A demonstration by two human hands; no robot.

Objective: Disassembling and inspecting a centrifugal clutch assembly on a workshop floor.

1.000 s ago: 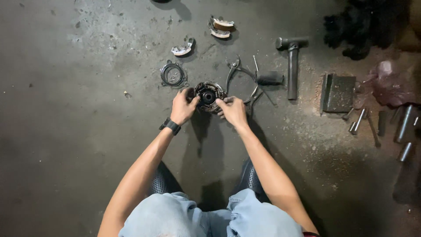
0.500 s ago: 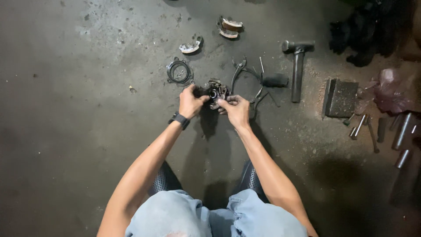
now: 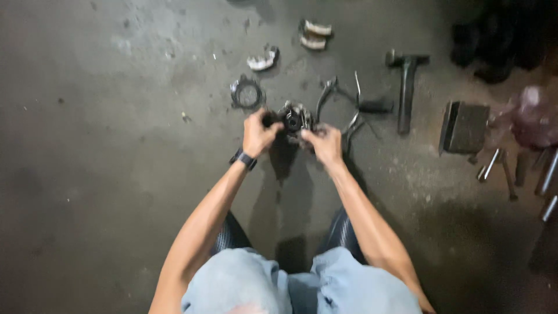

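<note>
Two hands: both close on one dark round metal assembly [image 3: 292, 120], held just above the concrete floor [image 3: 116, 174].
Left hand [image 3: 257, 132]: fingers curled around the assembly's left edge; a dark wristband sits below it.
Right hand [image 3: 324, 142]: fingers pinch the assembly's right side.
Ring [image 3: 246, 93]: lies just left of and beyond the assembly.
Pliers [image 3: 343, 107]: just right of the assembly.
Hammer [image 3: 406, 87]: farther right.
Advice: likely best to brace the assembly steady with one hand while the other works it gently.
</note>
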